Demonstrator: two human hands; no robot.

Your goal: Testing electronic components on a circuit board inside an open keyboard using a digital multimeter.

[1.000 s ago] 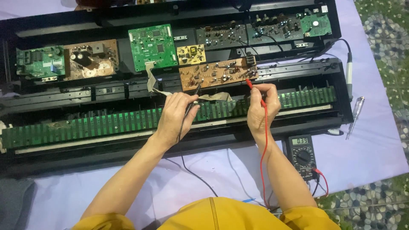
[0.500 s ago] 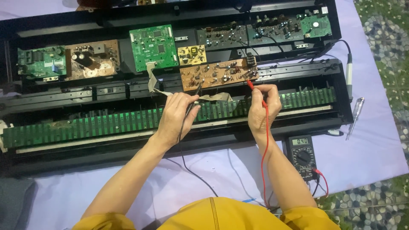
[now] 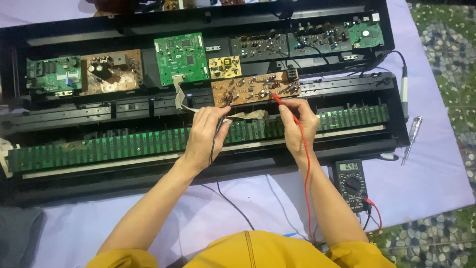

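Far left: a long black plastic keyboard case (image 3: pixel 15 44), opened flat on pale lilac cloth (image 3: pixel 436 164), holding a row of circuit boards along its upper half. First, a small green board (image 3: pixel 52 74) studded with parts; just beside it a brown board (image 3: pixel 111 72), dusty and stained, bearing dark cylindrical capacitors. Below these, a long green strip board (image 3: pixel 99 149) with ribbed, evenly spaced contacts, running nearly the whole length of the case.

Toward the middle: a square green board (image 3: pixel 181 57), glossy and densely printed, with a flat grey ribbon cable (image 3: pixel 181 97) curling down from it. Next, a small yellow board (image 3: pixel 224 67). Under it, a long tan board (image 3: pixel 255 88), matte, crowded with small parts.

Left hand (image 3: pixel 206 136) pinched around a thin black probe (image 3: pixel 223 110), tip set on the tan board's left part, black lead trailing down. Right hand (image 3: pixel 297 124) pinched around a red probe (image 3: pixel 278 99), tip touching the tan board near its middle, red lead (image 3: pixel 307 188) running back along the forearm.

Further right: a dark board (image 3: pixel 260 45) and a small green board (image 3: pixel 366 34) at the case's upper right end. Lower right, on the cloth: a black multimeter (image 3: pixel 351 183) with round dial and lit display. Far right: a slim screwdriver (image 3: pixel 411 139) with clear handle, then pebbled floor (image 3: pixel 446 64).
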